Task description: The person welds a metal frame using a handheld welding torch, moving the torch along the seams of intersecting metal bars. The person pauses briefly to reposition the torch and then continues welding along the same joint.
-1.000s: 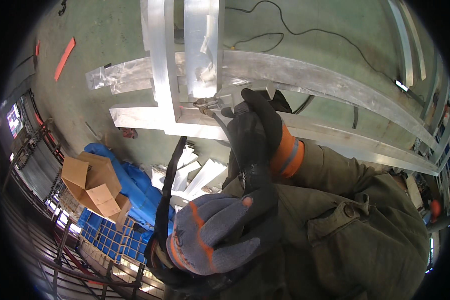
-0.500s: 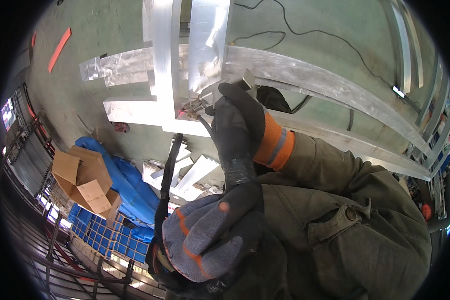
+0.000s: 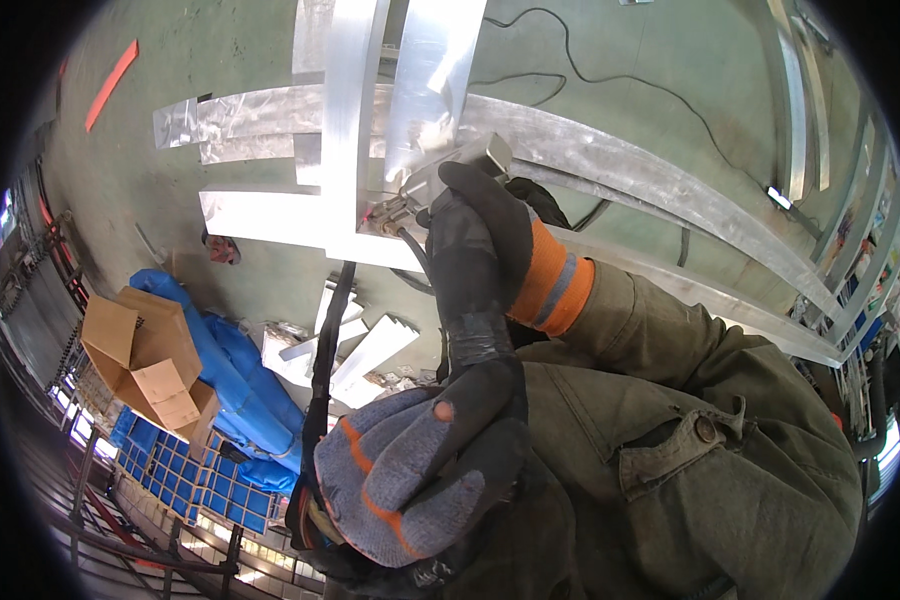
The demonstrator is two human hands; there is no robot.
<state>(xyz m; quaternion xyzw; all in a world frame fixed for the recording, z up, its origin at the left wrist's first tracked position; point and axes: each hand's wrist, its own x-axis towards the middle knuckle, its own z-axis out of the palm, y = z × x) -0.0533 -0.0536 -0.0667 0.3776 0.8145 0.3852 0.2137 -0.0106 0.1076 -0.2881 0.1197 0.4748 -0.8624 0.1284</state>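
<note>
A handheld welding torch (image 3: 432, 180) with a silver head points its nozzle down-left at a metal joint, where a small red glow shows. My right hand (image 3: 495, 215), in a black glove with an orange cuff, is closed round its upper part. Lower down, my left hand (image 3: 400, 475), in a grey glove with orange lines and dark fingers, is closed round the black taped handle (image 3: 477, 340). A hole shows in that glove. Under the nozzle, an upright-running silver bar (image 3: 345, 130) meets a bright crosswise bar (image 3: 270, 215). Parts of the handle are hidden by my fingers.
A long curved metal bar (image 3: 660, 190) runs to the right. An open cardboard box (image 3: 145, 350) stands by blue sheeting (image 3: 245, 370) at left. Metal offcuts (image 3: 370, 350) lie below the joint. A black cable (image 3: 660, 85) crosses the green floor; a black hose (image 3: 325, 370) hangs near my left hand.
The view has turned slightly: the upright-running bars sit farther right, the box farther left. Both hands keep their hold on the torch, whose nozzle stays by the joint; the red glow looks fainter.
</note>
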